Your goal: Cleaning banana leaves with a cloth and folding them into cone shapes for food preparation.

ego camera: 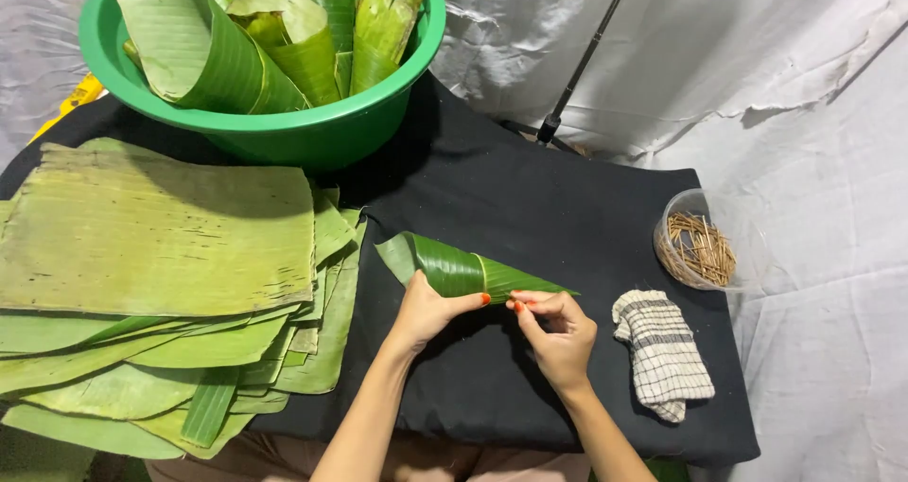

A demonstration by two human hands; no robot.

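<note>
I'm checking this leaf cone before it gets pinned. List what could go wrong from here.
1. The leaf cone is kept rolled only by the left hand and right hand; a slack grip could let it spring open.
2. The right hand pinches near the narrow tip, where the leaf might split along its ribs.
3. The tub of small sticks sits near the black cloth's far right edge; a reach across could knock it off.

both hands (pixel 430 310) gripping leaf cone (pixel 463 269)

Makeshift craft workspace; black-draped table (pixel 530 208); white sheet backdrop (pixel 757 56); light stand (pixel 579 66).
</note>
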